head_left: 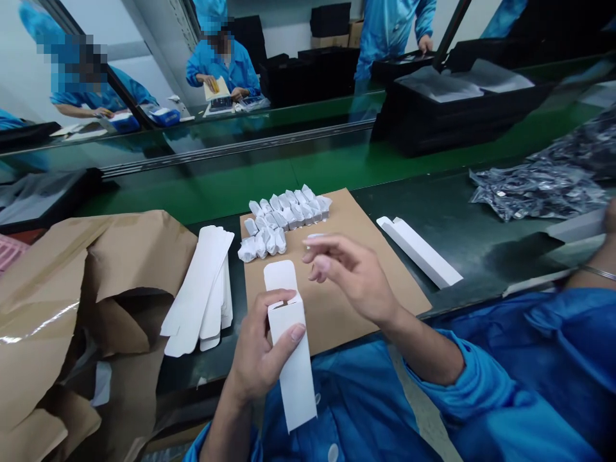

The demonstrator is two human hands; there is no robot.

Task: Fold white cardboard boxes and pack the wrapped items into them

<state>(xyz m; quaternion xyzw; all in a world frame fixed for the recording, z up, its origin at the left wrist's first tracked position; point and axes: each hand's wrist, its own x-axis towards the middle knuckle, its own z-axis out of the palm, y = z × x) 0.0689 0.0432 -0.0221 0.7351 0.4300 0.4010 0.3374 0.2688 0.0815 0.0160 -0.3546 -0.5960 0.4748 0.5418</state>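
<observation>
A long, narrow white carton (294, 366) is in my left hand (262, 346), fingers and thumb wrapped around its upper part. Its end flap stands raised and the top end looks open. Beyond it, my right hand (353, 276) hovers over a brown cardboard sheet (337, 308), fingers loosely bent and apart. A bit of something white shows behind its index finger; I cannot tell what it is. Rows of small white paper-wrapped pieces (289, 212) sit on the sheet's far left part. Left of the sheet lies a stack of flattened white cartons (202, 289).
One folded white carton (418, 251) lies right of the sheet. An opened brown cardboard box (129, 256) fills the left. Clear plastic bags (539, 186) pile up at right, beside a co-worker's arm. A black bin (433, 115) stands on the green conveyor (308, 167); people work beyond it.
</observation>
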